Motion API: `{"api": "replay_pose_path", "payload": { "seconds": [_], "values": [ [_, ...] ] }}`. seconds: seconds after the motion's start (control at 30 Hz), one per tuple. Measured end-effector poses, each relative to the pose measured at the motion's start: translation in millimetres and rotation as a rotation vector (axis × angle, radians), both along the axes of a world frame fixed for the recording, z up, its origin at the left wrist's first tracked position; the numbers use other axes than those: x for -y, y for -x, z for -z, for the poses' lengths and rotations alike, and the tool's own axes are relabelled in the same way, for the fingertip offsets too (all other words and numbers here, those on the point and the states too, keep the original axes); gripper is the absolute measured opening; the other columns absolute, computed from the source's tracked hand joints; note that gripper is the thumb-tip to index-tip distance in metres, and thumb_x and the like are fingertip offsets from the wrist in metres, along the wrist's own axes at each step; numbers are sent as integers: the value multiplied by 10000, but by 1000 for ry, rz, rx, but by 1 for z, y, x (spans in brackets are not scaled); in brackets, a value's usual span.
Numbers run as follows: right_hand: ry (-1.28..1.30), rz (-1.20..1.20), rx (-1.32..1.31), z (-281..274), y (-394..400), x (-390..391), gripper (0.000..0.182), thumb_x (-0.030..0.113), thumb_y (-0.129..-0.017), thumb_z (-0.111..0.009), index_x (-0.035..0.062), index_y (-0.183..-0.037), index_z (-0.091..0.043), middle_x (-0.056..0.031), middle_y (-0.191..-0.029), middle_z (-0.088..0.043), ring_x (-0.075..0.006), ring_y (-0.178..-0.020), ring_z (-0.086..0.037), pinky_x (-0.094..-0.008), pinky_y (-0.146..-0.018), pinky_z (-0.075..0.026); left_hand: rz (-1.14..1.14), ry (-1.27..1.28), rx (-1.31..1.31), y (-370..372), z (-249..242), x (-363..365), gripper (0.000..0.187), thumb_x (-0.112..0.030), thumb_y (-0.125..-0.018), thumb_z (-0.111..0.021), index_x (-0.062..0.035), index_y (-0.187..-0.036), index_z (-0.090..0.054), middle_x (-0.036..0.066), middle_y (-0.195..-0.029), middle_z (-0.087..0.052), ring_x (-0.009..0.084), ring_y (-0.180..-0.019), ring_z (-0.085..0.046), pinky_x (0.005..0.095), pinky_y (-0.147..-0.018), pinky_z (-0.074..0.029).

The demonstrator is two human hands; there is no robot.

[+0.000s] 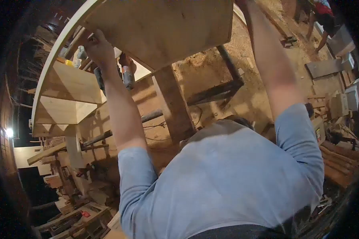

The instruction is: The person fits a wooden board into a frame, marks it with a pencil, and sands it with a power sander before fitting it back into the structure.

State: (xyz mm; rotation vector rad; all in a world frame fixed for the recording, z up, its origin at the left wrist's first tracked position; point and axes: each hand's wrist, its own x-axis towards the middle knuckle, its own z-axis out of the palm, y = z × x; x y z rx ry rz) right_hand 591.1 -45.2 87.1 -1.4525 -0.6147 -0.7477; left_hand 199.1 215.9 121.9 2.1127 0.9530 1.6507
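The large pale wooden piece with curved rim (163,28), ahead of the person, seems stiff and rather heavy — better held by its rim — but whether the left hand's (99,49) curled fingers or the cut-off right hand's (243,2) clamp it, I cannot tell.

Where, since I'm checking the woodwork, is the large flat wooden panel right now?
In the head view, the large flat wooden panel is at top centre, between the left hand and the right forearm.

The panel (163,28) looks like smooth, matt wood (the shirt (227,179), matt cloth).
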Motion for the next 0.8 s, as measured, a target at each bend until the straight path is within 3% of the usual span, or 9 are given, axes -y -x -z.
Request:
{"api": "replay_pose_path", "payload": {
  "seconds": [0.1,0.17,0.2,0.27,0.33,0.4,0.47,0.57,0.8],
  "values": [
    [-45,76,110,-24,62,14,530,298,-809,-692,-49,-1157,-493,-221,-1029,-593,-344,-935,-570,-437,-797,-456,102,-35,75,-1,-1,-2,494,-400,-883,-605,84,-803,-660,221,-873,-649,347,-851,-639,430,-760,-497],
    [-86,170,264,-31,59,13,568,250,-793,-710,-49,-1200,-451,-242,-1035,-582,-374,-933,-566,-451,-792,-455,-311,-807,-141,-6,-8,-14,474,-427,-924,-567,31,-987,-671,175,-1050,-669,324,-1006,-620,400,-879,-471],
    [5,297,268,-16,36,4,564,201,-779,-711,-43,-1206,-435,-243,-1020,-576,-381,-920,-560,-462,-794,-450,-307,-814,-124,-12,-23,-2,474,-427,-924,-567,31,-987,-671,175,-1050,-669,324,-1006,-620,400,-879,-471],
    [178,690,438,13,7,-11,525,113,-737,-713,-21,-1167,-445,-235,-984,-562,-375,-879,-539,-479,-793,-436,405,-670,-149,-25,-59,39,405,-378,-940,-560,4,-1028,-665,175,-1153,-628,326,-1120,-564,394,-966,-435],
    [-104,311,246,-55,136,1,481,107,-728,-714,7,-1128,-467,-221,-991,-561,-325,-893,-536,-445,-765,-435,382,-561,-304,-38,-70,52,360,-350,-939,-562,-22,-1050,-663,175,-1184,-609,333,-1145,-545,408,-979,-423],
    [-22,-324,72,-46,144,-17,345,155,-800,-733,63,-1106,-602,-46,-938,-617,-139,-793,-578,-282,-721,-501,298,-597,-509,-48,-75,53,306,-296,-901,-600,-65,-1094,-655,162,-1231,-574,346,-1174,-515,424,-1002,-397],
    [80,-540,250,-62,196,-36,450,196,-774,-769,2,-1134,-581,-144,-991,-637,-230,-894,-625,-351,-777,-522,281,-690,-498,-50,-64,50,324,-307,-876,-617,-73,-1096,-656,155,-1235,-572,339,-1184,-502,429,-1007,-381],
    [148,-482,639,-73,235,-56,428,270,-804,-770,72,-1159,-634,-121,-1115,-592,-207,-912,-602,-331,-813,-508,352,-759,-546,-43,-65,51,367,-339,-843,-628,-85,-1107,-654,146,-1256,-563,331,-1207,-474,442,-1020,-343],
    [87,-850,374,-75,231,-74,176,180,-865,-670,79,-1002,-715,-117,-926,-668,-282,-936,-619,-371,-878,-498,349,-858,-759,-85,-64,-15,456,-380,-808,-614,-92,-1160,-632,146,-1239,-559,340,-1258,-409,478,-1048,-301]
  ]
}}
